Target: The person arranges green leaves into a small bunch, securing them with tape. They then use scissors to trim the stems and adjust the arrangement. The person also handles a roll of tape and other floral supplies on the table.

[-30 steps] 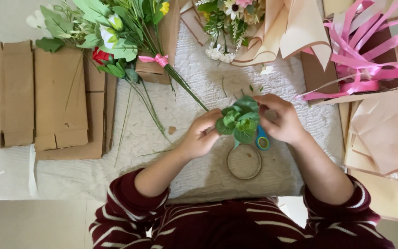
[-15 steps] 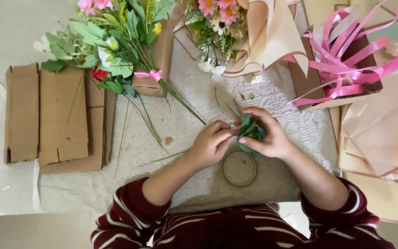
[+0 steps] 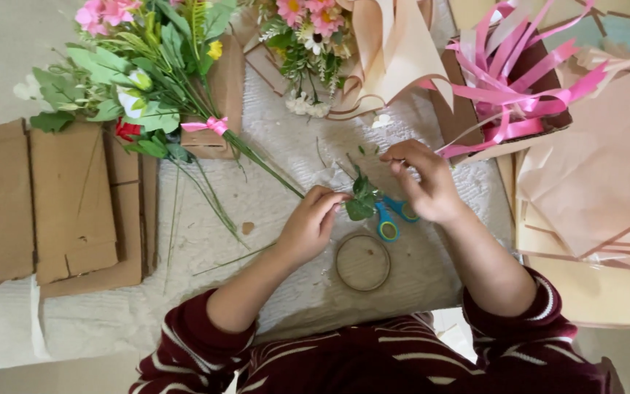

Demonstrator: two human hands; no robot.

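My left hand (image 3: 311,222) pinches a small green leafy sprig (image 3: 361,201) just above the pale mat (image 3: 293,182). My right hand (image 3: 426,182) hovers a little to the right of the sprig. Its fingers are curled and its fingertips pinched together, and I can make out nothing between them. Blue-handled scissors (image 3: 390,221) lie on the mat below that hand, partly hidden by it. A round flat ring (image 3: 362,261) rests just in front of the scissors.
A tied bunch of flowers with a pink bow (image 3: 151,87) lies at the back left. A second bouquet in beige paper (image 3: 315,36) sits at the back. Flattened cardboard (image 3: 52,204) is at left, pink ribbon in a box (image 3: 519,80) at back right, and beige paper sheets (image 3: 599,175) at right.
My hands have drawn apart: the right hand has lifted off the sprig, which stays in my left hand. The scissors now show beside the ring.
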